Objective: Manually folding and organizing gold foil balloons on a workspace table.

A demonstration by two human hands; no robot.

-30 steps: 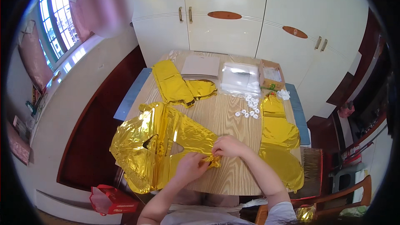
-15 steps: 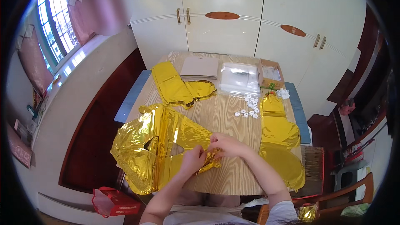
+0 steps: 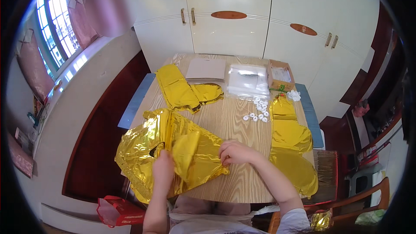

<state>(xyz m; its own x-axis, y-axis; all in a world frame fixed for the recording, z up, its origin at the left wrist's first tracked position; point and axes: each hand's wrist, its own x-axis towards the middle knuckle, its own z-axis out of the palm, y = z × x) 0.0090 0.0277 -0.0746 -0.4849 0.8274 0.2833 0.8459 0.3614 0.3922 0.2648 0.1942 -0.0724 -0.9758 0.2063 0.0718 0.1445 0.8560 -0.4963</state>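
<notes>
A large sheet-like gold foil balloon, uninflated and crinkled, spreads over the near left of the table. My left hand is closed on a raised fold of it, close to a dark-edged opening in the foil. At the balloon's right corner, my right hand pinches the edge, its fingertips partly hidden. Farther back lies another folded gold foil balloon. A third gold foil balloon, flat and long, lies to the right of my right forearm.
Small white rings lie past my right hand. Along the table's back are a stack of grey boards, clear plastic packaging and an open cardboard box. A red bag stands below the table's left side; a wooden chair is at right.
My left hand has moved left, away from the right hand, drawing a fold of foil over with it. The bunched foil at the right corner is now spread flatter. My right hand stays nearly in place.
</notes>
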